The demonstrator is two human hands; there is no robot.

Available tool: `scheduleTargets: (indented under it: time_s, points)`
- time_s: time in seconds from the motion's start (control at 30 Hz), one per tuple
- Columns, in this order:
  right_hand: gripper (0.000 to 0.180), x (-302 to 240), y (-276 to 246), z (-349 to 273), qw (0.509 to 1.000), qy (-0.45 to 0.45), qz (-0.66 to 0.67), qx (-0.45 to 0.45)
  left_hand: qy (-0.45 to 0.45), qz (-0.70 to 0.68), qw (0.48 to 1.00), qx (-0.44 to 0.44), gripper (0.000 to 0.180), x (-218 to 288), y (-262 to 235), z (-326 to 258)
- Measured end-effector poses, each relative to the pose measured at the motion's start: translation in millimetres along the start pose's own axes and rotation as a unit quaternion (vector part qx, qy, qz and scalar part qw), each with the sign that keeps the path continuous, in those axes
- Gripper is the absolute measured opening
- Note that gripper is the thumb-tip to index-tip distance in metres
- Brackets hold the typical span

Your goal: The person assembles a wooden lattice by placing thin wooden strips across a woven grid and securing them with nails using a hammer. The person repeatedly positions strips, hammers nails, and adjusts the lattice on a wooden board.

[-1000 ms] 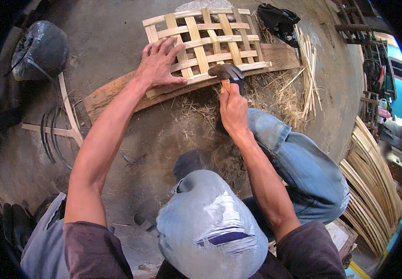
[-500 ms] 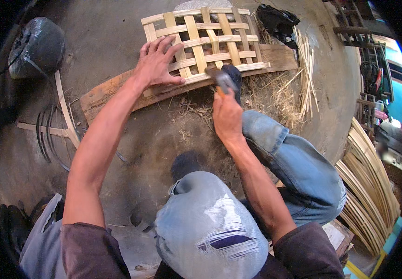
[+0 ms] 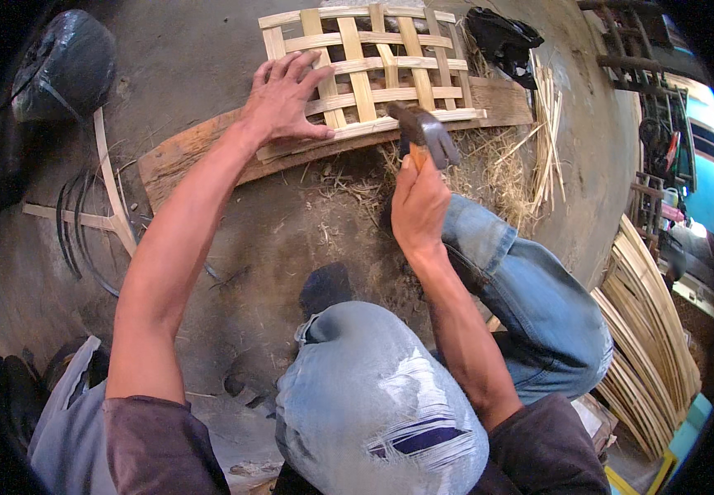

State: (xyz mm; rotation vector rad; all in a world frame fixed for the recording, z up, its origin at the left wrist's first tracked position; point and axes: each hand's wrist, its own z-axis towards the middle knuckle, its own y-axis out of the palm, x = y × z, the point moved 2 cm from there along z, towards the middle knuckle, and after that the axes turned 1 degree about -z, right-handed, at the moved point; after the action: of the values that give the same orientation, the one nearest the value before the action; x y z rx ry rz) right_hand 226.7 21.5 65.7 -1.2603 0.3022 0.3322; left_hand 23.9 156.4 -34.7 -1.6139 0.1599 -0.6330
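A woven lattice panel of pale flat strips (image 3: 358,82), apparently bamboo or wood, lies at the top of the head view. Its near edge rests on a rough wooden board (image 3: 179,165). My left hand (image 3: 284,103) lies on the panel's left part, its fingers spread over the strips and its thumb along the near strip. In my right hand (image 3: 421,206) is a claw hammer (image 3: 427,136), gripped by its orange-brown handle close to the head. The hammer's head is over the near strip, right of the middle; I cannot tell whether it touches.
Straw-like shavings (image 3: 501,169) and thin sticks (image 3: 548,140) litter the floor right of the panel. A black plastic bag (image 3: 504,41) is beyond them. Bundled long strips (image 3: 650,338) lie at the right. A wrapped dark bundle (image 3: 68,66) and loose strips (image 3: 108,181) are at the left.
The hammer, blurred before, now shows sharply, a little farther right with its claw turned right. The panel appears slightly farther right and up; my left hand keeps its place on it.
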Motion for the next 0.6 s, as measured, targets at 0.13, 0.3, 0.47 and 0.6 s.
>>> scheduleTargets:
  time_s: [0.13,0.3,0.47,0.6]
  points:
    - [0.022,8.9,24.4,0.7,0.983,0.133,-0.004,-0.131,-0.001,-0.005,1.0,0.002,0.109,-2.3,-0.6,1.8]
    - [0.016,-12.1,7.5,1.0,0.997,0.043,-0.013,-0.059,0.009,0.011,1.0,0.013,0.106,-9.9,-3.9,-0.5]
    - [0.01,40.0,36.8,-12.2,0.976,0.04,-0.178,-0.122,0.017,-0.016,0.999,-0.033,0.109,16.5,7.6,19.4]
    - [0.027,-1.9,23.3,-0.3,0.991,0.05,0.118,0.022,-0.005,-0.005,1.0,0.005,0.112,-14.6,6.2,7.8]
